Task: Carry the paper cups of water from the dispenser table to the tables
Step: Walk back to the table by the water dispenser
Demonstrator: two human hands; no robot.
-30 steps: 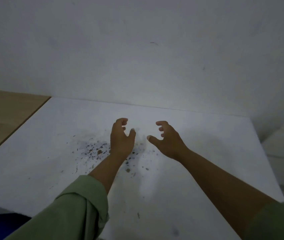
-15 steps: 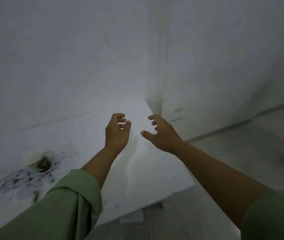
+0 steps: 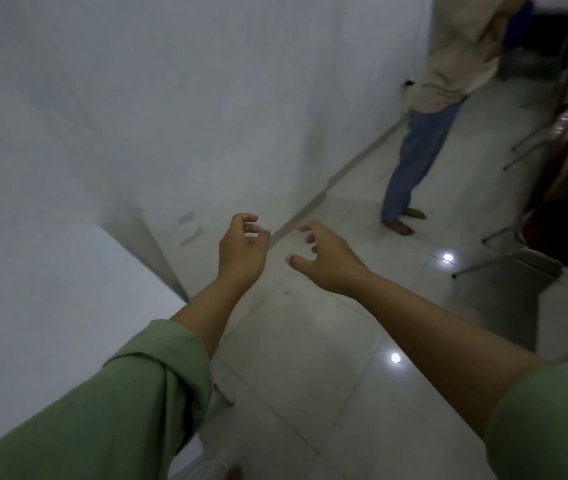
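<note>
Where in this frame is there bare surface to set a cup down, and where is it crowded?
The white tabletop at left is bare up to its corner. Both hands, left and right, hover empty above open floor tiles. Far right is crowded: a standing person and metal-legged chairs.

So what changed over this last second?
The view swung right, off the white table and onto the floor; a standing person and chairs came into sight. The stained patch and cup dropped out of view. Left hand and right hand stayed empty, fingers curled, nothing grasped.

White table (image 3: 50, 306) — bare top — over tiled floor (image 3: 310, 375)
</note>
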